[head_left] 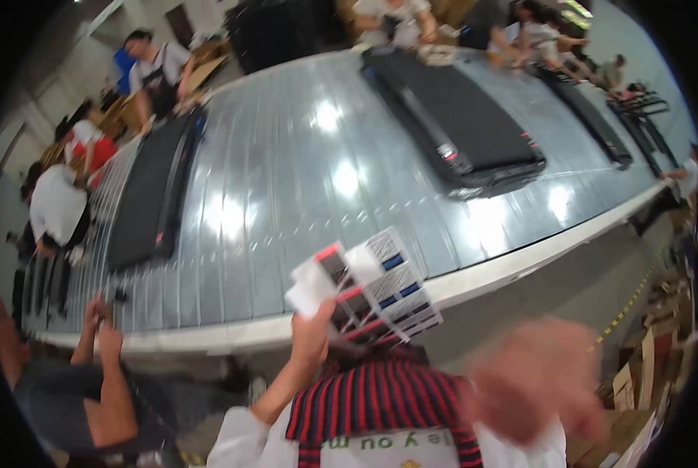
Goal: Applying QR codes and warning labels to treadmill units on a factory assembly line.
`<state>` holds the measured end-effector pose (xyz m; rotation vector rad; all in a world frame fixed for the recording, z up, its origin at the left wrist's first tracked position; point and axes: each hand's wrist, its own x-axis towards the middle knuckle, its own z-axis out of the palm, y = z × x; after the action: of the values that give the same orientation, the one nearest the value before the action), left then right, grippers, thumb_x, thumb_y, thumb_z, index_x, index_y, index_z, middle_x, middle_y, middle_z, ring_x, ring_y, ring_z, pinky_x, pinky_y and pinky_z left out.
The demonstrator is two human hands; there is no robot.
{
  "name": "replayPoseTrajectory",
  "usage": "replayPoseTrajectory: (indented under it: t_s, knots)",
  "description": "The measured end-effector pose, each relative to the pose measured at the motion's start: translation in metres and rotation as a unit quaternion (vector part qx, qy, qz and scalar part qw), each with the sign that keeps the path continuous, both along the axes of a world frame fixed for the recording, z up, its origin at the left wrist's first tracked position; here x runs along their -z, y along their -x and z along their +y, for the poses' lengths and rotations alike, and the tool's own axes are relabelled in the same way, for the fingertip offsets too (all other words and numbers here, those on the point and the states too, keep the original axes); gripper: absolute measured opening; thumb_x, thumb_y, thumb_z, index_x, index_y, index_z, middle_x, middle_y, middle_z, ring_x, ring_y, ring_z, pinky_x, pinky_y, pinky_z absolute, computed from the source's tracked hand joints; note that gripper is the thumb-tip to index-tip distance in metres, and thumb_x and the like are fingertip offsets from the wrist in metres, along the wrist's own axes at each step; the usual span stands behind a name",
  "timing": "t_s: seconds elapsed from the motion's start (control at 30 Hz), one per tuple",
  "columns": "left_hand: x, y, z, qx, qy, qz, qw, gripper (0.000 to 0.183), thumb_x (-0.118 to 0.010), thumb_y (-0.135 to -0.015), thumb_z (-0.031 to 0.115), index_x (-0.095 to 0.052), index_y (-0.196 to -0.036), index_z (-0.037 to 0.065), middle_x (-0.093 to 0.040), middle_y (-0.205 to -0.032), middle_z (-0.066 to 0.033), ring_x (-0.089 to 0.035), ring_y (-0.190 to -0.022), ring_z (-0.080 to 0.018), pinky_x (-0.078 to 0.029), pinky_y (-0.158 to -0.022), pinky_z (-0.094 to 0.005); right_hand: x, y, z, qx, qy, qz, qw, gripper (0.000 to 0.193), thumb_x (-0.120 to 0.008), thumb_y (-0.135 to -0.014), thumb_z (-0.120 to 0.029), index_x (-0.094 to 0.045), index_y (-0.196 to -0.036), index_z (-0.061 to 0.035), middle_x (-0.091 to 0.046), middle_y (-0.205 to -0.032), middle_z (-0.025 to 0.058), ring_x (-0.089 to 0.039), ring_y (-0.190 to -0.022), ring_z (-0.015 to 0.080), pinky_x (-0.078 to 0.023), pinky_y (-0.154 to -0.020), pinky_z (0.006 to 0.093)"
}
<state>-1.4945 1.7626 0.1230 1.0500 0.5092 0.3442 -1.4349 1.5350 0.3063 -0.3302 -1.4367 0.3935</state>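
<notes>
Several printed label sheets [395,281], white with black, red and blue patches, are fanned out in front of my chest. My left hand [311,331] grips them by their near left edge, fingers closed. They overlap the near edge of a metal slat conveyor [286,195]. Raised to the right, close to the camera, my right hand [532,378] is smeared by motion and apart from the sheets. Its fingers cannot be made out.
Flat black treadmill-like units lie on the conveyor, one [466,117] ahead right and another [158,187] at left. A co-worker's hands [103,320] are at the near left edge. Other people stand along the far side. Cardboard [645,374] is piled at right.
</notes>
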Motion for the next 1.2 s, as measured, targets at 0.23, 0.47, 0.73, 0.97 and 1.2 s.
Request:
replayPoseTrajectory:
  t_s: [0.23,0.47,0.73,0.97,1.2]
  knots:
    - [0.006,-0.008,0.007,0.067,-0.018,-0.076,0.995,0.039,-0.060,-0.083,0.003,-0.047,-0.120,-0.003,-0.057,-0.111,-0.0099,-0.056,-0.100,-0.0187,-0.043,-0.090,-0.0322,0.143,-0.023,0.043,0.361,0.561,0.092,0.739,0.027,-0.064,-0.085,-0.024,-0.060,-0.099,-0.0010,-0.064,-0.087,0.0051,-0.058,-0.076,0.0108,-0.048,-0.069,0.0265]
    - [0.023,-0.016,0.002,0.138,0.005,-0.067,0.988,0.036,-0.066,-0.082,0.007,-0.051,-0.113,-0.005,-0.059,-0.106,-0.0089,-0.057,-0.095,-0.0169,-0.044,-0.086,-0.0313,0.191,-0.007,0.064,0.442,0.490,0.058,0.749,0.023,-0.057,-0.088,-0.024,-0.059,-0.091,-0.0018,-0.060,-0.071,0.0106,-0.058,-0.066,0.0194,-0.045,-0.061,0.0321]
    - [0.005,-0.059,-0.018,0.129,-0.052,-0.082,0.987,0.035,-0.065,-0.084,0.008,-0.053,-0.113,-0.007,-0.060,-0.105,-0.0104,-0.058,-0.093,-0.0174,-0.045,-0.084,-0.0307,0.190,-0.049,0.036,0.560,0.403,0.170,0.703,0.019,-0.063,-0.085,-0.019,-0.058,-0.090,-0.0012,-0.058,-0.074,0.0051,-0.055,-0.066,0.0132,-0.045,-0.060,0.0273]
    - [0.005,-0.109,-0.089,0.118,-0.093,-0.091,0.984,0.036,-0.064,-0.083,0.009,-0.053,-0.113,-0.007,-0.060,-0.106,-0.0107,-0.058,-0.094,-0.0184,-0.044,-0.085,-0.0312,0.198,-0.116,-0.020,0.387,0.399,0.210,0.804,0.018,-0.060,-0.089,-0.020,-0.057,-0.088,-0.0020,-0.054,-0.074,-0.0039,-0.045,-0.071,0.0023,-0.039,-0.060,0.0206]
    - [0.000,-0.170,-0.135,0.063,-0.132,-0.080,0.986,0.034,-0.063,-0.084,0.009,-0.053,-0.112,-0.007,-0.061,-0.104,-0.0112,-0.058,-0.092,-0.0186,-0.044,-0.084,-0.0313,0.185,-0.181,-0.083,0.436,0.402,0.077,0.802,0.024,-0.061,-0.086,-0.023,-0.053,-0.078,-0.0016,-0.048,-0.061,0.0031,-0.042,-0.060,0.0098,-0.038,-0.055,0.0282]
